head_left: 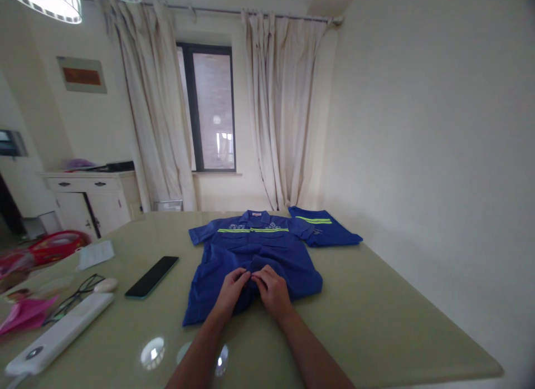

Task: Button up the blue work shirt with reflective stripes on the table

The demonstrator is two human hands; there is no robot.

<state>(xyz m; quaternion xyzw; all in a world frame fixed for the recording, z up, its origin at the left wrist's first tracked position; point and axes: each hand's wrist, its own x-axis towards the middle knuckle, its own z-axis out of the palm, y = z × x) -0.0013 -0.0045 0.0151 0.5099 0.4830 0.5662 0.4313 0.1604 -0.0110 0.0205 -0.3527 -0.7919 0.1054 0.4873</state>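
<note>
A blue short-sleeved work shirt (pixel 259 249) with a yellow-green reflective stripe lies spread, front up, on the olive table (pixel 376 311). My left hand (pixel 232 291) and my right hand (pixel 272 288) meet at the shirt's front placket near its lower hem. Both hands pinch the fabric, fingers pressed together, thumbs almost touching. A second blue garment (pixel 324 226) with the same stripe lies folded at the far right of the table, touching the spread shirt's sleeve.
Left of the shirt lie a black phone (pixel 152 276), black-framed glasses (pixel 75 297), a white mouse (pixel 106 285), a long white device (pixel 58 333) and a sheet of paper (pixel 95 254). Pink items sit at the left edge. A wall runs close along the right side.
</note>
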